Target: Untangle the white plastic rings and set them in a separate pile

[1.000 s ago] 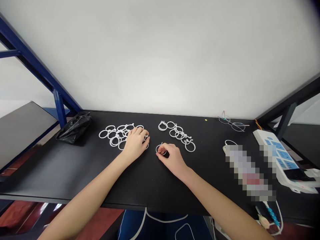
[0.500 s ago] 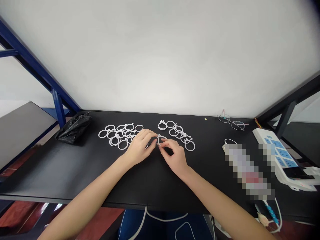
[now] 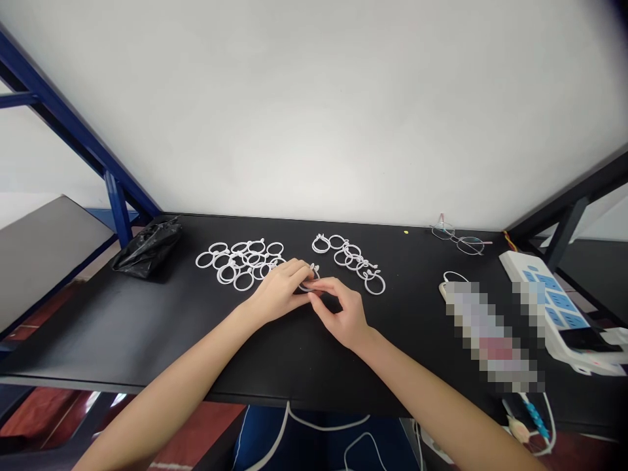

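My left hand [image 3: 279, 292] and my right hand [image 3: 345, 315] meet over the middle of the black table. Between their fingertips they hold a white curtain ring [image 3: 314, 269], its small knobs pointing away from me. Both hands pinch it low down, and the fingers cover much of the ring. Beside my left hand lies a loose cluster of white rings [image 3: 244, 281], several overlapping. Beyond my right hand, a second group of white rings [image 3: 375, 284] runs in a slanting line toward the wall.
A crumpled black plastic bag [image 3: 147, 252] lies at the table's left end. On the right are eyeglasses [image 3: 470, 245], a blurred-out phone [image 3: 490, 337] with a cable, and a white power strip [image 3: 554, 307]. A pale wall stands behind the table [image 3: 275, 366].
My left hand has moved right and closed on the ring, which my right hand was holding. The ring now sits lower and partly behind the fingers. The view has shifted slightly.
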Tool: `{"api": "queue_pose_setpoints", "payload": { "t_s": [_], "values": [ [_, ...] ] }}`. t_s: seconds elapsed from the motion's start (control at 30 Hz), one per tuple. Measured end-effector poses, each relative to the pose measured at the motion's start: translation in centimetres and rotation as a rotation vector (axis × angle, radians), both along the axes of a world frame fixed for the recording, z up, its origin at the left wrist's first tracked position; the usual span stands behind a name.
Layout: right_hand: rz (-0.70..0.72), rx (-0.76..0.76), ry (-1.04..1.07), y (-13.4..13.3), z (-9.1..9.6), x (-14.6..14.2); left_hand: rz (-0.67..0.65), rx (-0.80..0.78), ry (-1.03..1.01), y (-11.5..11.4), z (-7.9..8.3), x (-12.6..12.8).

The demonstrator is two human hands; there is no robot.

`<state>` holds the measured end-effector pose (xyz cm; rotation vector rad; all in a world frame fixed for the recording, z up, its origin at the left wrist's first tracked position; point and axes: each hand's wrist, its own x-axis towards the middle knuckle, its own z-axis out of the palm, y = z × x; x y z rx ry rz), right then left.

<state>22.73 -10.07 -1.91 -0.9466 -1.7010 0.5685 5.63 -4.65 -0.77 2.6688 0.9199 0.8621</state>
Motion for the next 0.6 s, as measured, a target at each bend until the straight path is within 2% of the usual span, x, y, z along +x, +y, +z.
{"api": "queue_pose_setpoints", "payload": {
  "t_s": [0.17, 0.27, 0.43, 0.6],
  "values": [
    [-0.124, 0.024, 0.066, 0.07, 0.19, 0.2, 0.028, 0.01, -0.051, 0.05, 0.17, -0.07],
    [-0.18, -0.025, 0.077, 0.44, 0.19, 0.42, 0.015, -0.012, -0.057, -0.22, 0.35, -0.12],
    [-0.083, -0.147, 0.025, 0.6, 0.02, 0.36, -0.021, -0.115, -0.057, -0.72, 0.32, -0.3],
    [-0.011, -0.175, -0.002, 0.39, -0.1, 0.22, -0.074, -0.126, -0.072, -0.74, -0.14, -0.1]
  ]
}}
